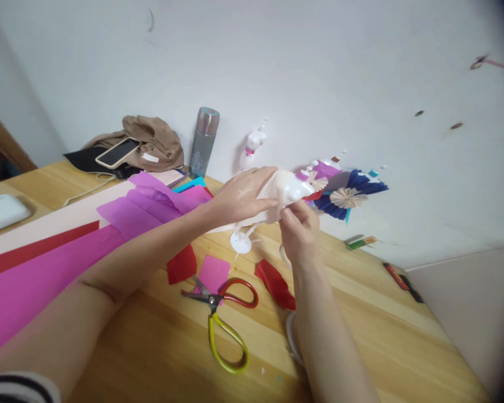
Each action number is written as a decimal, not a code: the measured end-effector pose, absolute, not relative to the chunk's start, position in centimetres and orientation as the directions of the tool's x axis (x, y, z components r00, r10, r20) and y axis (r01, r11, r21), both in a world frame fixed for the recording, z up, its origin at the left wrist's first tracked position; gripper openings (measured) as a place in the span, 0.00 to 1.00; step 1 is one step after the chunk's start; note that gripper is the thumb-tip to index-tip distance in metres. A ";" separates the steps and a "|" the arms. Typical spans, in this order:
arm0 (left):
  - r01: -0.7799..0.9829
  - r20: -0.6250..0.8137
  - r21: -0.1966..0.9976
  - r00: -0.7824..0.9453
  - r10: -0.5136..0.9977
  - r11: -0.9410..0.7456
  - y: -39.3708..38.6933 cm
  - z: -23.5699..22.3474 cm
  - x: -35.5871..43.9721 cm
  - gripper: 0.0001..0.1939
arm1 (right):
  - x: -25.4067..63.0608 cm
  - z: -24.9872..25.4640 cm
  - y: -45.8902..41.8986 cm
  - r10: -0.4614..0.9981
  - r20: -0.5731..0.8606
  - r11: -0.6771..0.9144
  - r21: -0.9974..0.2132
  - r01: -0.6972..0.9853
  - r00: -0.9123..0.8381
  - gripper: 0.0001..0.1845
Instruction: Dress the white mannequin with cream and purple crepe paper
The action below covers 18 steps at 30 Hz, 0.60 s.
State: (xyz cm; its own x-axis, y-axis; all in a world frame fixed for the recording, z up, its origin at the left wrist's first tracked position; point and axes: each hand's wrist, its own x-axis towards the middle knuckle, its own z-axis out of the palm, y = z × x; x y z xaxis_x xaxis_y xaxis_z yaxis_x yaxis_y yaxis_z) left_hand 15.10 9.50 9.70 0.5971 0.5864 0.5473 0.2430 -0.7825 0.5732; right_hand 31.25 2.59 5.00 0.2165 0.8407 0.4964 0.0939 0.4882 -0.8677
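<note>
A glossy white figure [296, 187] lies tilted between my hands above the table, with cream crepe paper [273, 190] wrapped around part of it. My left hand [246, 196] lies over the paper from the left, its thumb pressed along the near side. From below right, my right hand [300, 226] pinches the paper's edge against the figure; the fingertips are partly hidden. Under them is a round white disc base [241, 242] on a thin stem. Scissors [213, 301] with one red and one yellow handle lie spread on the table, over a pink paper piece [214, 271].
Red paper scraps [275, 284] lie near my right wrist. Large purple paper sheets [140, 210] cover the left side. Behind stand a grey flask [204, 143], a small white figure [255, 140] and a blue pleated paper piece [361, 187]. A phone [117, 153] rests by brown cloth [155, 137].
</note>
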 end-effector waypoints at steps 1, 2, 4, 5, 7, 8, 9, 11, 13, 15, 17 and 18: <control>0.247 0.543 0.573 0.600 0.587 -0.782 9.6 9.6 15.2 0.22 | 31.3 4.9 2.7 0.834 0.501 0.489 -0.865 0.111 0.230 0.17; 0.255 0.535 0.574 0.602 0.592 -0.778 9.7 9.5 15.2 0.24 | 31.3 4.8 2.8 0.828 0.502 0.485 -0.865 0.132 0.250 0.17; 0.281 0.511 0.577 0.608 0.607 -0.767 10.0 9.4 15.3 0.29 | 31.4 4.5 2.9 0.821 0.493 0.466 -0.870 0.163 0.287 0.17; 0.293 0.499 0.578 0.612 0.613 -0.762 10.2 9.5 15.3 0.31 | 31.5 4.5 3.0 0.823 0.485 0.456 -0.875 0.165 0.295 0.18; 0.313 0.489 0.582 0.603 0.630 -0.751 10.7 9.9 15.0 0.34 | 31.6 4.4 3.1 0.826 0.474 0.446 -0.881 0.160 0.304 0.18; 0.323 0.492 0.585 0.588 0.642 -0.744 10.8 10.3 14.7 0.32 | 31.6 4.4 3.1 0.826 0.470 0.444 -0.882 0.157 0.310 0.18; 0.333 0.497 0.589 0.570 0.655 -0.737 10.9 10.8 14.4 0.28 | 31.6 4.4 3.1 0.825 0.468 0.441 -0.884 0.156 0.316 0.17; 0.355 0.496 0.595 0.543 0.678 -0.721 10.8 11.8 13.6 0.15 | 31.6 4.3 3.1 0.824 0.464 0.438 -0.886 0.153 0.325 0.17; 0.367 0.452 0.593 0.585 0.674 -0.717 10.3 12.7 12.9 0.11 | 31.7 4.3 3.2 0.822 0.467 0.447 -0.884 0.140 0.325 0.15; 0.363 0.379 0.576 0.676 0.632 -0.733 9.8 13.1 12.6 0.16 | 31.7 4.3 3.2 0.818 0.477 0.463 -0.877 0.124 0.321 0.14; 0.362 0.315 0.548 0.746 0.587 -0.754 9.6 13.0 12.7 0.15 | 31.7 4.2 3.2 0.813 0.487 0.473 -0.872 0.126 0.319 0.14; 0.374 0.297 0.531 0.758 0.581 -0.760 9.6 12.8 12.8 0.13 | 31.7 4.2 3.2 0.812 0.488 0.470 -0.872 0.137 0.319 0.14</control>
State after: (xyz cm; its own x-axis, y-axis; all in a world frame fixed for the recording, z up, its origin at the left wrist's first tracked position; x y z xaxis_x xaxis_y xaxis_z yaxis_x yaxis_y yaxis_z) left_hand 12.82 9.59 12.84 0.7577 0.5810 0.2972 0.3744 -0.7600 0.5313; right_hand 31.67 3.16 4.23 0.3192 0.8122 0.4883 0.1372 0.4702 -0.8718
